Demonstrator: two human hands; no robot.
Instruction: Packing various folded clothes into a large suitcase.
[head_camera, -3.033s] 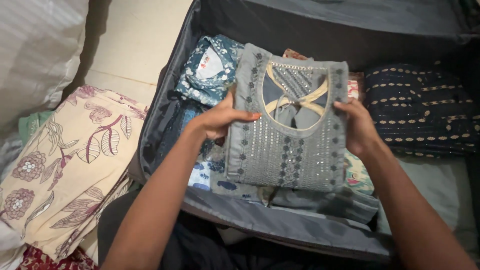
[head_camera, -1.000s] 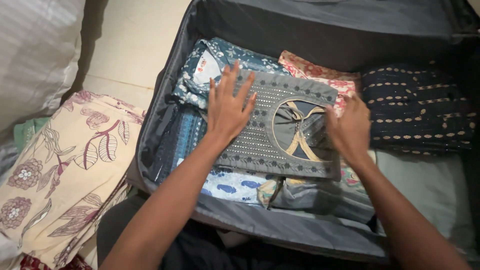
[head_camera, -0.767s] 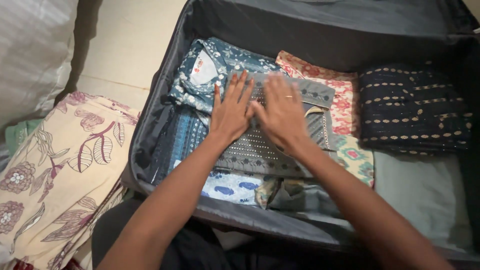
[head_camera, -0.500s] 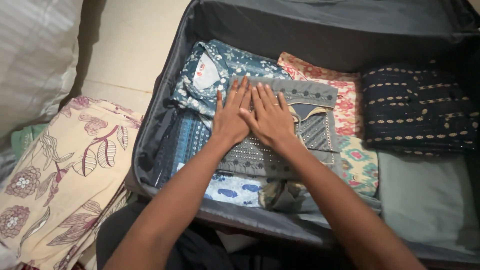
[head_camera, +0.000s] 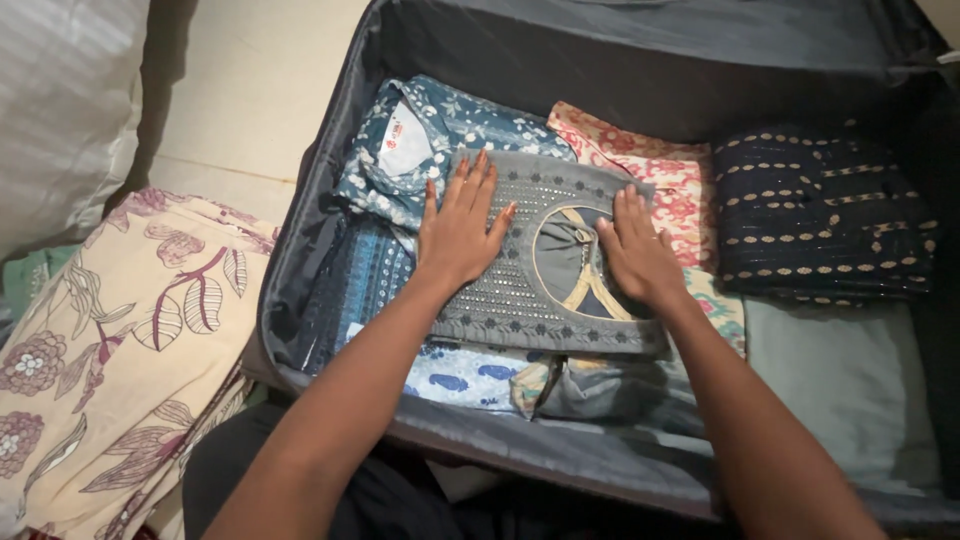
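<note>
An open dark suitcase (head_camera: 330, 240) fills most of the view, packed with folded clothes. To its left lies a cream floral cloth (head_camera: 120, 330), with a pale pillow (head_camera: 60, 100) at the far left. Inside, a navy dotted garment (head_camera: 825, 215) sits at the right, a teal printed one (head_camera: 430, 140) at the far left, a red-patterned one (head_camera: 670, 180) between them. The grey embroidered top (head_camera: 535, 275) rests folded on the stack in the middle. The left hand (head_camera: 460, 225) and right hand (head_camera: 635, 255) lie flat on it, fingers spread, gripping nothing: the step looks like pressing it down. The hands would have to lift clear before anything more goes on top.
</note>
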